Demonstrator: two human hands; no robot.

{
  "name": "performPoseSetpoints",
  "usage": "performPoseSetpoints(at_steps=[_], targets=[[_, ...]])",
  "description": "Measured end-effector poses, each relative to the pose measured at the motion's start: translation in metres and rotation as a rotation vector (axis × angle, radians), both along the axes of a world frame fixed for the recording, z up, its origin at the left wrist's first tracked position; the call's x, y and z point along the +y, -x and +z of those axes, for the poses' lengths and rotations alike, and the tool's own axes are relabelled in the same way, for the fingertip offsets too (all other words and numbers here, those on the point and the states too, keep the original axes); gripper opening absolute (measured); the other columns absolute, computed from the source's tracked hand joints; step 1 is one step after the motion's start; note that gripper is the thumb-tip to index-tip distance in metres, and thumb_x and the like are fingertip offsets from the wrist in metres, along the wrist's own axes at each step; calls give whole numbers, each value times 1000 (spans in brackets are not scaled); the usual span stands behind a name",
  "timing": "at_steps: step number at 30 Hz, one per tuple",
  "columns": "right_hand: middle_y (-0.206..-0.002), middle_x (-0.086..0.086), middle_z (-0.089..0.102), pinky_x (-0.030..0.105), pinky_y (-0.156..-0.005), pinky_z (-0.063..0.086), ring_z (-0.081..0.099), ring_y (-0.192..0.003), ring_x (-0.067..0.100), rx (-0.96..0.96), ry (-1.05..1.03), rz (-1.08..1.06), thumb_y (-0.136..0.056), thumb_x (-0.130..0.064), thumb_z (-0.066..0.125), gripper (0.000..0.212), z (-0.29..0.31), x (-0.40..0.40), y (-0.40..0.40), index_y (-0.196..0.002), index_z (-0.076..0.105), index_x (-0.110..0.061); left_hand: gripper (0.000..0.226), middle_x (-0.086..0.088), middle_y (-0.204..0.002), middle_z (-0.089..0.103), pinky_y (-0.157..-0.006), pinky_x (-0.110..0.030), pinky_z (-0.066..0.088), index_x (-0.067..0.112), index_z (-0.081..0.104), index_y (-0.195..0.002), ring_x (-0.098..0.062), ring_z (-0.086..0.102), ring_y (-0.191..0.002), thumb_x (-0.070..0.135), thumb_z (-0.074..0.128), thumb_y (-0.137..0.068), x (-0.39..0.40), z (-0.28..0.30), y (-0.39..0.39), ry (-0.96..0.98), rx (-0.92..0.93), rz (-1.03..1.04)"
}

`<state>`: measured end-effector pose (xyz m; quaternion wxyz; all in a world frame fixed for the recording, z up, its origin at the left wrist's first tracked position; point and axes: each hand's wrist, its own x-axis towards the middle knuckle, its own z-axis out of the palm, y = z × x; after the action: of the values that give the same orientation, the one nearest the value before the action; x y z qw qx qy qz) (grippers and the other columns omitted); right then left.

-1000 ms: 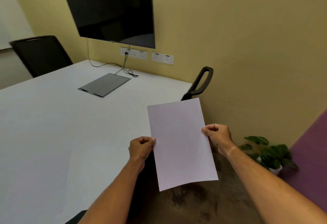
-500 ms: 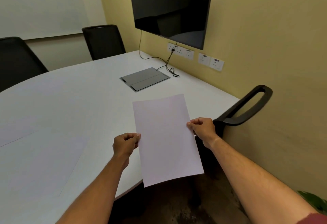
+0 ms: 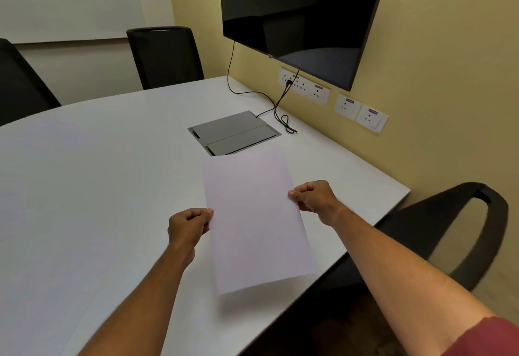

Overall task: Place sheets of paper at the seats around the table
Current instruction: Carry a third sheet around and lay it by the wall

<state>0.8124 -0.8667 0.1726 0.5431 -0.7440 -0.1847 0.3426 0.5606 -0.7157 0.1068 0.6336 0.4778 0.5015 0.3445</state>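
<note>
Sheet [image 3: 257, 223] pinched at both long edges: left hand [image 3: 187, 225] closed on the left edge, thumb on top, fingers curled beneath; right hand [image 3: 314, 198] closed on the right edge a little farther up, likewise thumb over, fingers under. Held above the table [image 3: 98, 173], not touching, judging by the soft shadow under the near edge. Long axis near-to-far, tipped slightly left at the far end, far corner overlapping the grey cable hatch [image 3: 234, 133] in view. Seat in question, by judgement: the black chair [image 3: 446, 232] at right, tucked against the table's right near edge, well right of the sheet. So the target spot lies right of and nearer than the sheet's present place; right hand the closer one to it, left hand trailing. Needed, probably: a shift right and a turn so the short edge faces that chair, then a lowering flat onto the white top. Faint outlines on the near left of the table perhaps sheets already laid, too pale against the white to tell. Two more chairs at the far left, no paper discernible before them. Risk: thin paper bowing or sliding on the smooth top if let go unevenly.
</note>
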Motion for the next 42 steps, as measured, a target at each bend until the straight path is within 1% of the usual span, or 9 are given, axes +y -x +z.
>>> performPoseSetpoints(at_steps=[5, 11, 14, 17, 22, 29, 34, 38, 42], targets=[[-87, 16, 69, 28, -72, 58, 67, -77, 23, 6, 41, 17, -83, -1, 75, 10, -4, 38, -48, -87, 68, 5, 5, -12, -93, 74, -74, -31, 57, 8, 74, -80, -26, 70, -87, 9, 79, -81, 33, -13, -45, 37, 10, -34], [-87, 15, 69, 25, -68, 57, 67, -75, 20, -4, 86, 7, -83, 0, 74, 12, -21, 62, -101, -91, 69, 6, 6, -10, -91, 73, -72, -29, 57, 8, 73, -81, -21, 69, -82, 9, 79, -81, 48, -29, -97, 98, 14, -65], [-84, 14, 69, 23, -65, 57, 67, -72, 19, -6, 111, 2, -83, 0, 74, 8, -31, 71, -126, -87, 69, 4, 6, -10, -89, 72, -76, -31, 58, 7, 73, -82, -21, 69, -80, 9, 79, -81, 50, -38, -121, 134, 29, -82], [-81, 12, 69, 22, -62, 57, 67, -70, 17, -13, 139, 3, -82, 0, 75, 7, -44, 80, -154, -84, 69, 3, 6, -10, -90, 72, -73, -29, 59, 7, 73, -83, -21, 69, -80, 10, 78, -82, 51, -50, -145, 158, 46, -91], [-81, 11, 70, 27, -70, 59, 67, -72, 18, -6, 180, 9, -80, -1, 77, 7, -77, 95, -204, -80, 70, 2, 6, -10, -92, 74, -73, -29, 59, 7, 73, -84, -20, 71, -79, 9, 78, -81, 54, -76, -184, 215, 76, -93], [-83, 11, 71, 23, -67, 60, 68, -72, 17, 56, 267, 55, -79, -1, 77, 10, -121, 100, -266, -85, 70, 3, 6, -9, -90, 75, -70, -27, 60, 8, 74, -84, -19, 73, -75, 9, 79, -81, 52, -114, -238, 286, 132, -104], [-89, 13, 72, 32, -81, 59, 69, -78, 20, 62, 344, 77, -78, -2, 79, 12, -146, 103, -296, -87, 72, 2, 8, -6, -87, 76, -68, -24, 59, 8, 75, -84, -17, 75, -70, 10, 81, -78, 46, -132, -264, 342, 169, -97], [-88, 14, 72, 38, -87, 57, 68, -83, 25, 52, 389, 85, -78, -3, 79, 8, -161, 105, -308, -81, 72, -2, 10, -7, -86, 77, -73, -30, 60, 8, 76, -84, -19, 76, -71, 11, 83, -76, 41, -140, -277, 377, 204, -98], [-89, 17, 71, 41, -89, 57, 67, -85, 28, 31, 413, 69, -78, -3, 80, 11, -173, 105, -316, -84, 72, 1, 9, -5, -81, 77, -60, -21, 57, 9, 76, -79, -17, 75, -67, 10, 84, -75, 37, -141, -290, 382, 226, -97]])
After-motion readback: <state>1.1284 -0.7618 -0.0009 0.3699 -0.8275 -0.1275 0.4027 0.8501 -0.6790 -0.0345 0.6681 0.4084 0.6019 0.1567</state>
